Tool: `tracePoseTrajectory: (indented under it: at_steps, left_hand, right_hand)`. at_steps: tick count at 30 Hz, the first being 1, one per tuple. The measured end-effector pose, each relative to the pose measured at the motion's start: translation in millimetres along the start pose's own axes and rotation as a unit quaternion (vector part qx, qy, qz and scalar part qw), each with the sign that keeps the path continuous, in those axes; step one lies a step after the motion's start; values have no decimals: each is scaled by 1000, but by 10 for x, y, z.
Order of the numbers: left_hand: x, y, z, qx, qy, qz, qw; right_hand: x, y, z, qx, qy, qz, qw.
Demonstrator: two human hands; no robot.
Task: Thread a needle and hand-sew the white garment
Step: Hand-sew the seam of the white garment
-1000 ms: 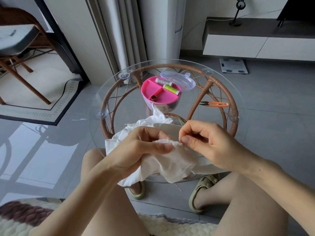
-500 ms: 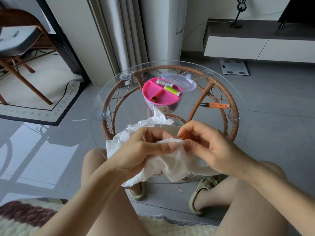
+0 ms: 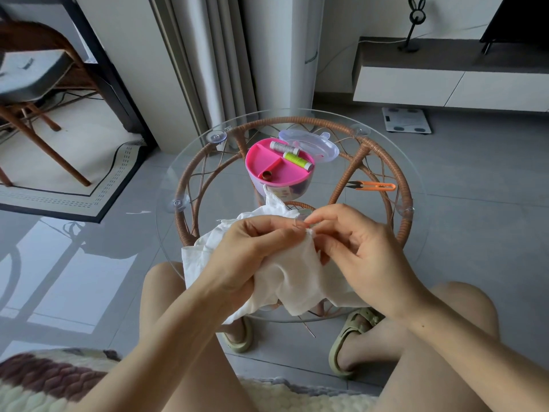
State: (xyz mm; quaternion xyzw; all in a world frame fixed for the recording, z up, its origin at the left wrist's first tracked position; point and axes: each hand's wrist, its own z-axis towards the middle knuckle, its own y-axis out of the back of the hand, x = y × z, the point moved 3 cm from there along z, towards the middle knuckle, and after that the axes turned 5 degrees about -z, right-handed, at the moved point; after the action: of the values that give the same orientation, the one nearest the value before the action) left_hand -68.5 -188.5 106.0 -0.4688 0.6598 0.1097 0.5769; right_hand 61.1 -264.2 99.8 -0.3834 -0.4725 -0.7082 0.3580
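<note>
Head view: I saw left hand [image 3: 252, 254] gripping the bunched white garment [image 3: 297, 278] over the near edge of the bench [image 3: 414, 173]; right hand [image 3: 365, 257] pinched the garment's top fold. Pink sewing box [image 3: 279, 171] sat behind.

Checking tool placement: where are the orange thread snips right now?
In the head view, the orange thread snips lie on the glass table, right of the pink sewing box.
</note>
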Motion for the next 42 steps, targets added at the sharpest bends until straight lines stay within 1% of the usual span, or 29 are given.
tracePoseTrajectory:
  at_steps: [3,5,7,10,14,16,17,19,23,25,30,34,37,39,42]
  left_hand:
    - [15,-20,4,-2,1,13,1000]
    - [29,-24,6,-3,-8,33,999]
    - [45,-14,17,-10,-15,27,999]
    - [74,5,31,-21,-20,6,1000]
    - [109,27,40,-47,-16,-23,998]
    - [122,63,49,-70,-13,-32,997]
    - [128,84,49,-77,-12,-30,997]
    - [131,109,38,-75,-9,-11,997]
    - [81,106,39,-33,6,8,999]
    - [14,108,52,-21,-8,16,1000]
    - [-115,75,62,18,-49,20,998]
    - [-166,46,57,11,-55,46,997]
    - [-186,41,52,6,-61,87,994]
    - [-194,41,53,5,-61,103,993]
    - [-197,67,81,4,-51,116,992]
  right_hand:
    - [41,-33,-7,-5,22,-12,1000]
    - [80,-51,-25,2,42,-2,999]
    - [99,-61,-36,1,53,12,999]
    - [80,-80,-29,-36,58,9,998]
    - [91,-31,-15,-121,78,-43,989]
    - [147,-1,-19,-130,101,-29,986]
    - [170,11,-21,-125,104,-19,987]
    - [190,29,-22,-105,80,2,991]
    - [170,67,-2,-62,3,61,996]
    - [164,72,22,-48,-23,87,995]
    - [62,34,64,-33,-88,57,994]
    - [21,8,67,-28,-107,18,994]
    - [32,19,68,-12,-113,-3,994]
    - [43,25,72,9,-116,-2,993]
    - [49,44,90,36,-117,31,992]
